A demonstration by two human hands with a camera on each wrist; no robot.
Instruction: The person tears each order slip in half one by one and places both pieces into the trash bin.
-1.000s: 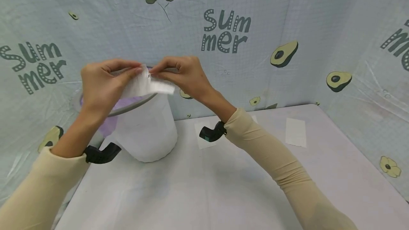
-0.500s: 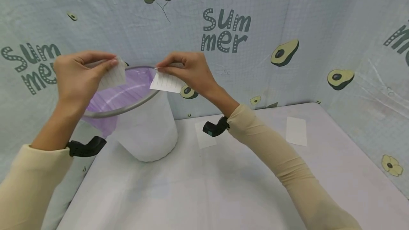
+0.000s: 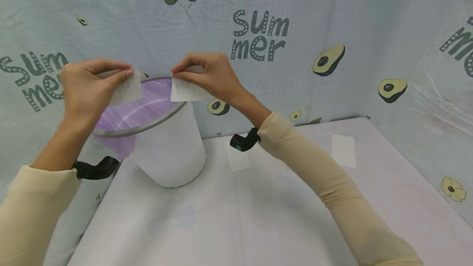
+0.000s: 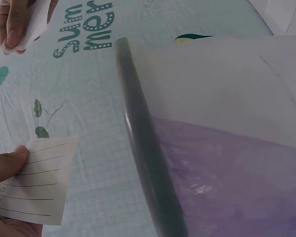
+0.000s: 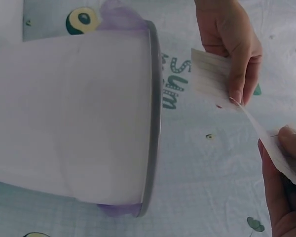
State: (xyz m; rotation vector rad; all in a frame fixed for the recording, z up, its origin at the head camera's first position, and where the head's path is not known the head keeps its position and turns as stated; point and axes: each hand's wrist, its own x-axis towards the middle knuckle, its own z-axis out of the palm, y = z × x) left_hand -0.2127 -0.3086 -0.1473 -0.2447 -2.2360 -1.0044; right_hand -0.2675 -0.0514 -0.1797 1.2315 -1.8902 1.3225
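Note:
My left hand (image 3: pixel 86 89) pinches a piece of lined paper (image 3: pixel 129 89) between thumb and fingers, over the left part of a white trash bin (image 3: pixel 170 147). My right hand (image 3: pixel 212 73) pinches another lined paper piece (image 3: pixel 184 91), which hangs by the bin's right rim. A gap separates the two pieces in the head view. Printed lines and small checkbox squares show on the left piece (image 4: pixel 37 180) in the left wrist view. The bin has a grey rim (image 3: pixel 148 125) and a purple bag liner (image 3: pixel 122 114) inside that folds over the edge.
The bin stands at the back left of a white-covered table (image 3: pixel 207 216). One paper sheet (image 3: pixel 238 160) lies right of the bin, and another sheet (image 3: pixel 343 151) farther right. A printed cloth (image 3: pixel 273 93) hangs behind.
The hands were together on the paper above the bin. It has come apart into two pieces; my left hand has moved left with one, while my right, with the other, is slightly higher.

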